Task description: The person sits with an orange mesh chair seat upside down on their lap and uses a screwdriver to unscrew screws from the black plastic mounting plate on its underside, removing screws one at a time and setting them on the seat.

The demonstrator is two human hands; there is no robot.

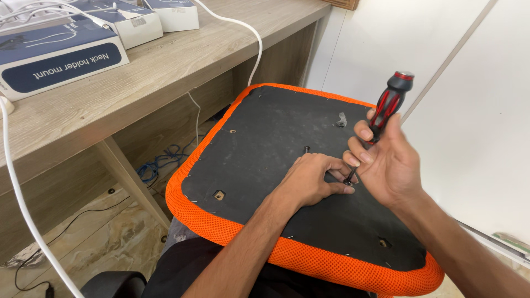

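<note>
Screwdriver (pixel 386 107) held in right hand (pixel 386 165), grip clenched on shaft; long axis steep, handle tilted up-right, tip down at seat underside (pixel 265 143). Left hand (pixel 312 182) pinched at tip, bolt (pixel 306 149) just beside. Boxes (pixel 58 55) closed on desk (pixel 165 72).

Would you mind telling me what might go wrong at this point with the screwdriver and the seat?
The left hand has fingertips right beside the tip of the screwdriver held by the right hand; a slip could jab them. The seat cushion rests on the lap, partly overhanging, so pushing hard might tip it.

Seat cushion (pixel 265 138) black underside, orange mesh edge; screwdriver (pixel 389 105) red-black handle.
</note>
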